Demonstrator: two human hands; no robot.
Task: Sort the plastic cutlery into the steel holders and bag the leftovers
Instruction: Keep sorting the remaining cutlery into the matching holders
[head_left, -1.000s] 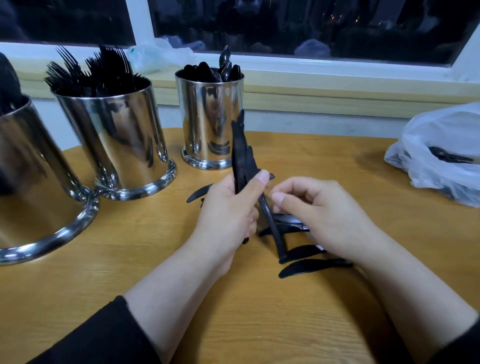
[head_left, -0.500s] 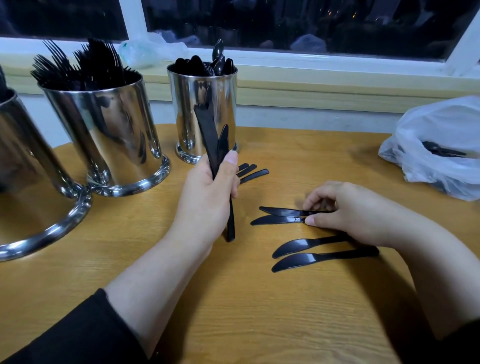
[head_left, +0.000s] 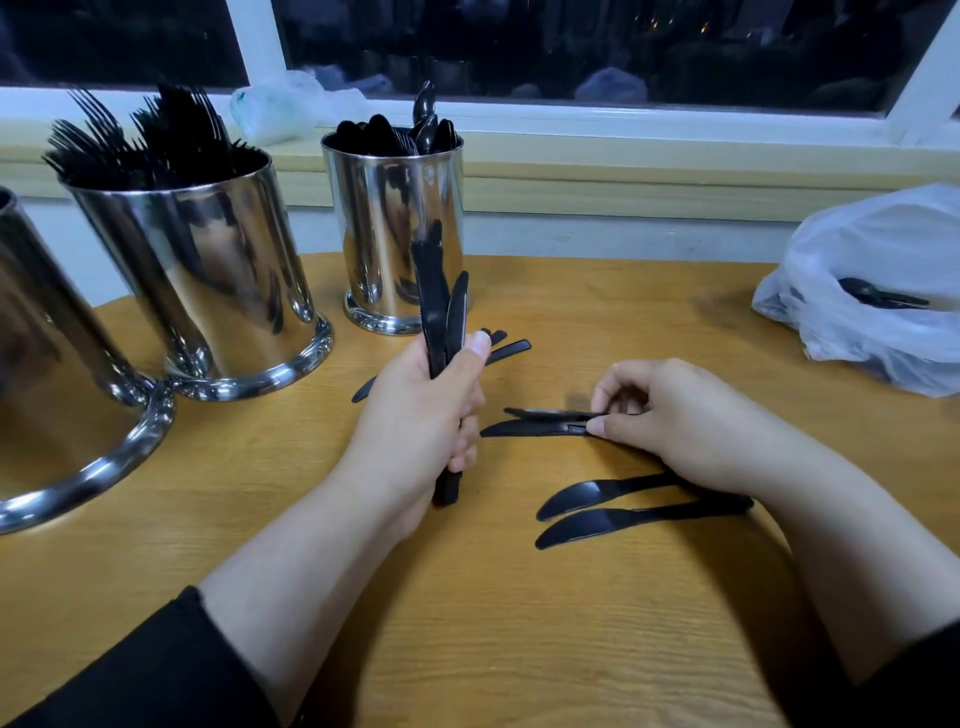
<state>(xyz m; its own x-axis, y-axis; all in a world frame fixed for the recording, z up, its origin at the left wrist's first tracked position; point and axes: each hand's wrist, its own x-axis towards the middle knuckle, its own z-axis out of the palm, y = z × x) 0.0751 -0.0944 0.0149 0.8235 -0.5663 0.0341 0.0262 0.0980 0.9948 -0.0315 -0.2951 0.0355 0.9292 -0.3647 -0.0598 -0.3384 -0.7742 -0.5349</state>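
Gathering knives: the left hand (head_left: 415, 415) grips an upright bundle (head_left: 440, 332) while the right hand (head_left: 675, 421) pinches two more knives (head_left: 535, 423) on the desk (head_left: 519, 649), which probably next join the bundle, then go to a holder (head_left: 208, 280).

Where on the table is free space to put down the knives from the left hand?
Bare wood lies between the right hand and the plastic bag, and along the near edge between the forearms. Crowded: loose knives by the right hand, and around the steel holders.
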